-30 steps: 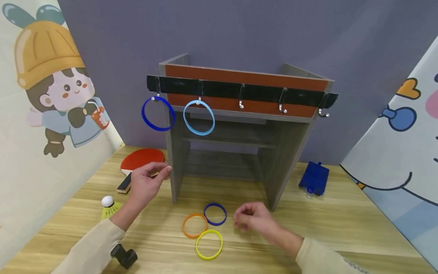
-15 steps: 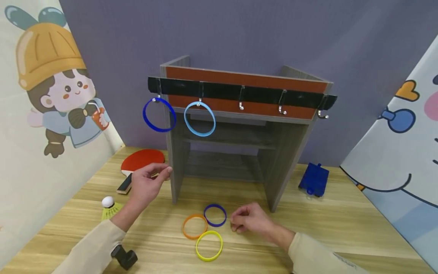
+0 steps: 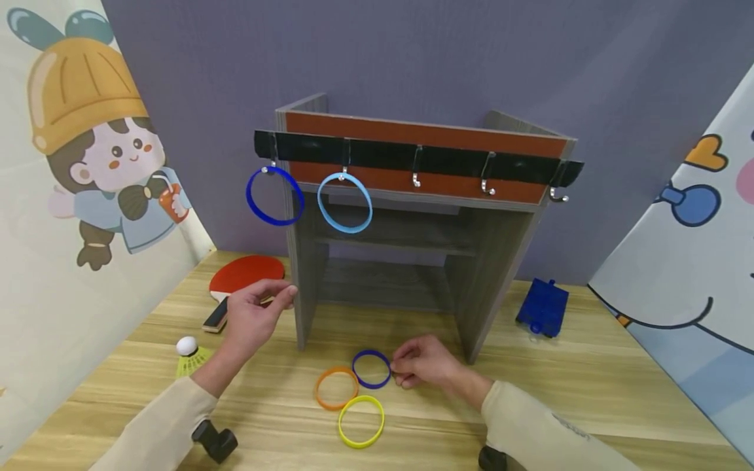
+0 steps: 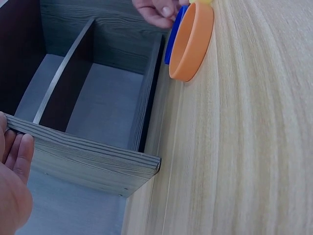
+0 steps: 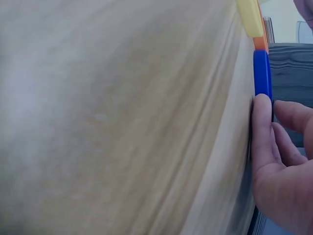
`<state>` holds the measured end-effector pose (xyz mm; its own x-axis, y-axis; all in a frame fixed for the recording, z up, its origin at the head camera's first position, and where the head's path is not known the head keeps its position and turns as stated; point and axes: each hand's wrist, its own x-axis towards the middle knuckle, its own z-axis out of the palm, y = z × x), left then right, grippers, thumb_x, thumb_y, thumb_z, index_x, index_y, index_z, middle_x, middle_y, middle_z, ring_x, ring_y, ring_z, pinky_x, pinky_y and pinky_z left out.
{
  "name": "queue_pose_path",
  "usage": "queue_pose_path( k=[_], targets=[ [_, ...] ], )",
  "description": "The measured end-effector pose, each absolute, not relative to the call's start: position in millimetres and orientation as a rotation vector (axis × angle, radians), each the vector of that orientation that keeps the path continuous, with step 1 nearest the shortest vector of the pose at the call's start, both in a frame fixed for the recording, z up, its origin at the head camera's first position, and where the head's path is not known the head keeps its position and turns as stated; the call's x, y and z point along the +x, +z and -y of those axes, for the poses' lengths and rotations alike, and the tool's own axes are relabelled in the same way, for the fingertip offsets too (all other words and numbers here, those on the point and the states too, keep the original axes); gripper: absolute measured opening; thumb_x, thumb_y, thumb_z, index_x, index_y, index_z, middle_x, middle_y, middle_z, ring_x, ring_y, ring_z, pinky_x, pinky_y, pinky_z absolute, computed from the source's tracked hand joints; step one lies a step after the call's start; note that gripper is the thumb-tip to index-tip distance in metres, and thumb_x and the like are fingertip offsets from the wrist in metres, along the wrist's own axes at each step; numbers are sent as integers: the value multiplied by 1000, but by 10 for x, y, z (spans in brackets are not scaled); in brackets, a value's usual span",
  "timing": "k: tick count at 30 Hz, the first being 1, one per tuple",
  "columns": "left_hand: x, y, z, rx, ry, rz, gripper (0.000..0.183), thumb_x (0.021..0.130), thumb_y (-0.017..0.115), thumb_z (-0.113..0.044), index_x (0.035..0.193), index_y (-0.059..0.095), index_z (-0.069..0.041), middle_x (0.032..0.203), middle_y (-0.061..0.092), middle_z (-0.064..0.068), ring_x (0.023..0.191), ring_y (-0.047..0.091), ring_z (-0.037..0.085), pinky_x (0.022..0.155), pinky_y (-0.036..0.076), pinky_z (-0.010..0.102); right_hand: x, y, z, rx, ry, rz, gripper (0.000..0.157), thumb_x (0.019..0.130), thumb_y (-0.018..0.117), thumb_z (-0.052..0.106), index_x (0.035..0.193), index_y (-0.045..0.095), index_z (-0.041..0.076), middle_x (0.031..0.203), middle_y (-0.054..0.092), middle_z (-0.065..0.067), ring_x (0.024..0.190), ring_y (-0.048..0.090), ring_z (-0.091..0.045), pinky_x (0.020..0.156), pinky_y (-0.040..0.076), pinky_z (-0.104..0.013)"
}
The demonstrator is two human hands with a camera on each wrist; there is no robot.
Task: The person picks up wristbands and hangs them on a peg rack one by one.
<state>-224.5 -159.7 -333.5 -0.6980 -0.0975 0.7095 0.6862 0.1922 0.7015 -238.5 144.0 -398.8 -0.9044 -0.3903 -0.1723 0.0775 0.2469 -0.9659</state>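
Observation:
A dark blue silicone wristband (image 3: 371, 369) lies on the wooden table, with an orange wristband (image 3: 336, 388) and a yellow wristband (image 3: 362, 422) close beside it. At the dark blue band's right edge is my right hand (image 3: 425, 362); in the right wrist view its thumb (image 5: 262, 115) reaches the band (image 5: 262, 73), while the index finger stands a little apart. My left hand (image 3: 254, 315) holds the front edge of the grey shelf's left side panel (image 3: 303, 307) between thumb and fingers. Another blue wristband (image 3: 275, 196) and a light blue wristband (image 3: 345, 203) hang from hooks above.
A black rail (image 3: 383, 152) with several silver hooks crosses the shelf's top. At left lie a red table-tennis bat (image 3: 247, 273) and a yellow shuttlecock (image 3: 190, 356). A blue plastic object (image 3: 543, 307) lies at right.
My right hand has moved left and slightly away from me, up to the dark blue wristband on the table. The left hand stays at the shelf panel.

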Motion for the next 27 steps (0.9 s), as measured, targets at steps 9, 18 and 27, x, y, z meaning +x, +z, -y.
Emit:
queue_pose_path(
  k=[9, 18, 27],
  targets=[
    [-2247, -3345, 1612, -560, -1573, 1823, 7, 79, 67, 17, 86, 65, 16, 78, 64, 28, 62, 64, 27, 63, 57, 24, -2414, -3992, -1335, -250, -1662, -2198, 15, 80, 72, 1, 90, 63, -8, 70, 66, -14, 57, 64, -17, 55, 58, -33],
    [-2261, -3343, 1598, -584, -1564, 1793, 8, 78, 66, 19, 85, 65, 16, 77, 63, 29, 61, 64, 17, 61, 56, 23, -2408, -3963, -1297, -219, -1620, -2242, 17, 79, 74, 2, 89, 63, -6, 69, 65, -13, 55, 63, -16, 54, 58, -33],
    [-2262, -3340, 1597, -575, -1567, 1803, 6, 79, 66, 17, 85, 65, 16, 77, 63, 30, 60, 64, 25, 62, 56, 23, -2400, -3977, -1332, -211, -1684, -2196, 16, 78, 69, -6, 91, 62, -9, 70, 65, -14, 56, 64, -17, 55, 58, -32]
  ],
)
